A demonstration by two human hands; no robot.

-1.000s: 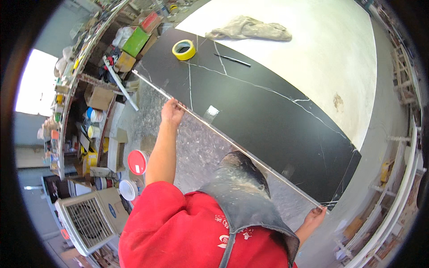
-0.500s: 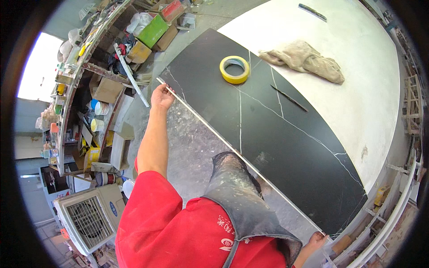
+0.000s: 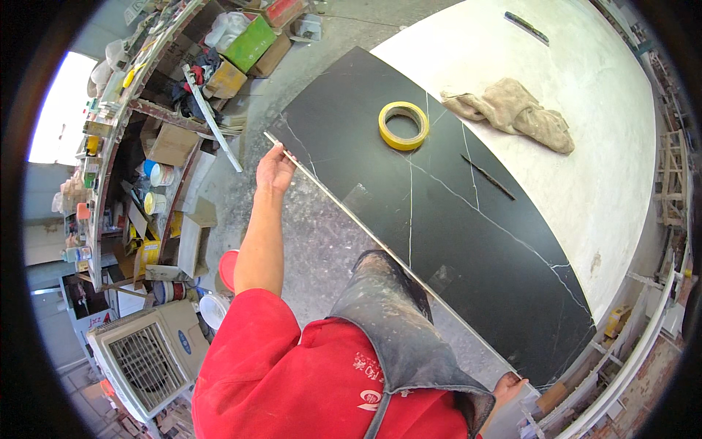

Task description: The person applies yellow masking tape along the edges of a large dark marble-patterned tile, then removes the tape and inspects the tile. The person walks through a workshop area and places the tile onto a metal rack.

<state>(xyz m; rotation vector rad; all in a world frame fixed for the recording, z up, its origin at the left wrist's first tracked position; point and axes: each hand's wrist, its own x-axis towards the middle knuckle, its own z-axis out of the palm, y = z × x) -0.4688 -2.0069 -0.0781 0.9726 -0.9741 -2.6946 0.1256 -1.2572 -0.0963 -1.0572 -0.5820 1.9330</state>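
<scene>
A long, thin pale strip [image 3: 344, 207] runs along the near edge of a black slab [image 3: 504, 278] with white veins. Near the strip's far left end, my left hand [image 3: 275, 172] pinches it between thumb and fingers. My right hand [image 3: 507, 388] grips the opposite end at the lower right, its fingers partly hidden. On the slab lie a roll of yellow tape [image 3: 403, 143] and a slim black stick-like tool [image 3: 488, 177].
Beyond the black slab is a white surface [image 3: 585, 190] with a crumpled beige cloth [image 3: 523, 117] and a dark bar [image 3: 526, 28]. Cluttered shelves [image 3: 121, 139] stand at left, above an air cooler [image 3: 146, 358]. A white bucket [image 3: 213, 311] sits by my left elbow.
The view has turned slightly, so the slab, tape and cloth sit farther right in the picture. My left hand has shifted a little; both hands still hold the strip. A red round thing now shows beside my left arm.
</scene>
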